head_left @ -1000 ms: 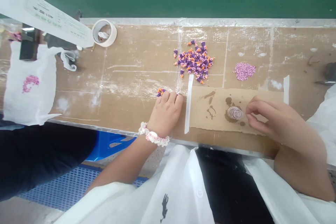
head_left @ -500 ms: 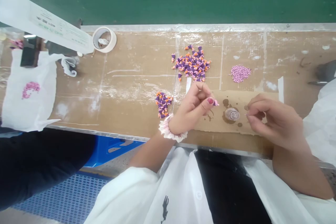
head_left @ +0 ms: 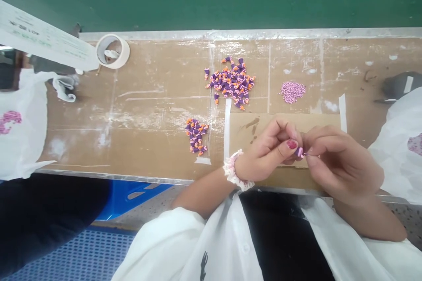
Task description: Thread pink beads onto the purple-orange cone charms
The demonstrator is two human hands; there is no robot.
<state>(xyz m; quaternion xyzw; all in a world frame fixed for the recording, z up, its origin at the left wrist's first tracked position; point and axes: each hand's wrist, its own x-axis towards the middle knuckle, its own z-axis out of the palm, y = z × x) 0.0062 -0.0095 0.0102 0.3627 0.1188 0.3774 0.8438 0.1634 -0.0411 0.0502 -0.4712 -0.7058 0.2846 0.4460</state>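
My left hand [head_left: 268,151] pinches a tiny purple piece [head_left: 299,152] between thumb and forefinger. My right hand [head_left: 339,162] is closed in a pinch right against it; what it holds is too small to make out. Both hands meet over a taped-down cardboard sheet [head_left: 250,125] near the table's front edge. A large heap of purple-and-orange pieces [head_left: 231,81] lies farther back. To the left of my left hand sits a smaller heap of the same pieces [head_left: 196,135]. A pile of small pink bits [head_left: 292,91] lies behind my right hand.
A roll of tape [head_left: 113,51] stands at the back left beside a printed paper sheet [head_left: 42,37]. White plastic bags with pink contents lie at the left edge [head_left: 20,131] and the right edge [head_left: 402,149]. Another person's dark sleeve [head_left: 49,215] is at lower left.
My left hand left the small heap, picked up a purple piece and carried it right to meet my right hand. The small round container on the cardboard is now hidden behind the hands.
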